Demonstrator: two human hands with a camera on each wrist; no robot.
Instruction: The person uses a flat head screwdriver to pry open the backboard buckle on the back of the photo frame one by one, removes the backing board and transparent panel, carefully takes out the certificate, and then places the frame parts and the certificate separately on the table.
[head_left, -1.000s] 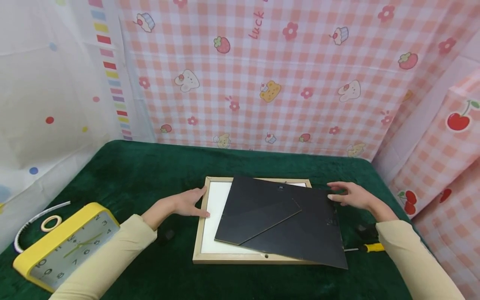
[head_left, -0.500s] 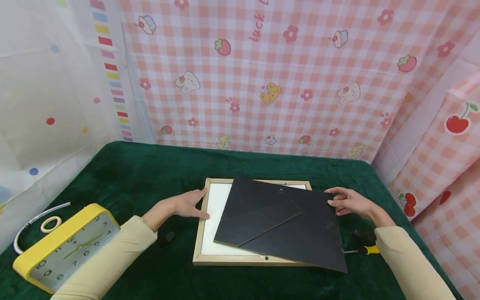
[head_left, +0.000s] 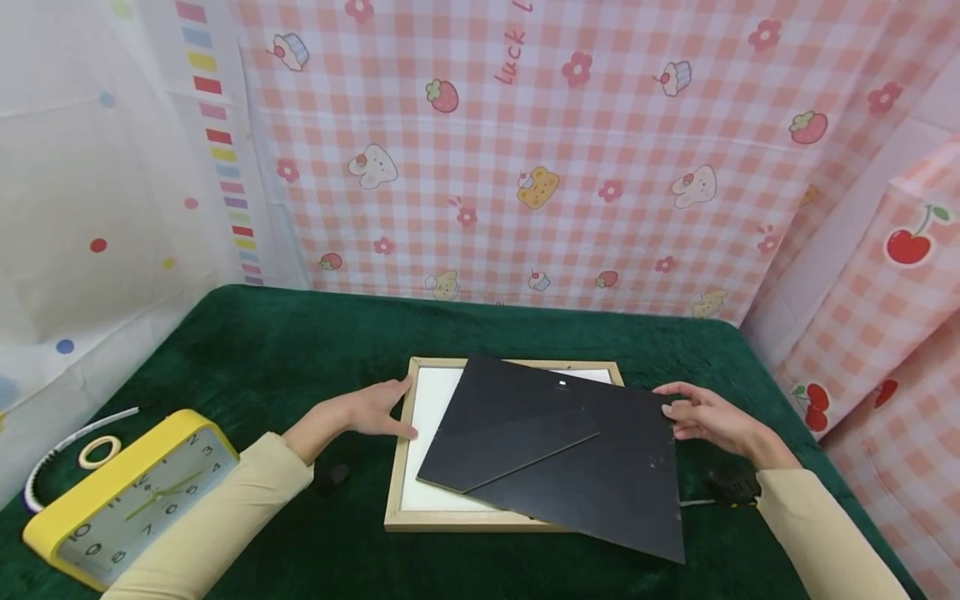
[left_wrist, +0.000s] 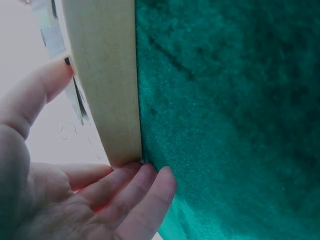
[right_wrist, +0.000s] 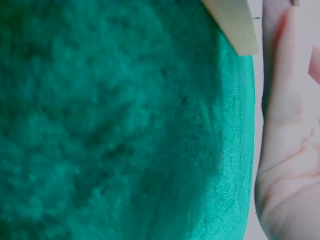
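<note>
A light wooden picture frame [head_left: 480, 522] lies face down on the green cloth, a white sheet [head_left: 433, 417] showing inside it. Across it, askew, lies its black backing board [head_left: 555, 454] with a stand leg; the board's right side sticks out past the frame. My left hand [head_left: 371, 408] rests at the frame's left bar, thumb over the inner edge. In the left wrist view its long fingers [left_wrist: 155, 185] stretch straight against the wood. My right hand [head_left: 708, 419] pinches the board's far right corner between thumb and fingers. In the right wrist view only part of this hand [right_wrist: 290, 135] shows.
A yellow clock [head_left: 112, 479] leans at the left, near a wooden ring [head_left: 83, 455] and a white tube [head_left: 86, 425]. Right of the board, a thin metal shaft [head_left: 697, 502] and a dark object [head_left: 731, 483] lie by the right sleeve. Patterned curtains [head_left: 495, 233] hang behind.
My right hand has closed on the board's far right corner. The board has shifted and turned slightly, its near right corner moving toward me. My left hand stays at the frame.
</note>
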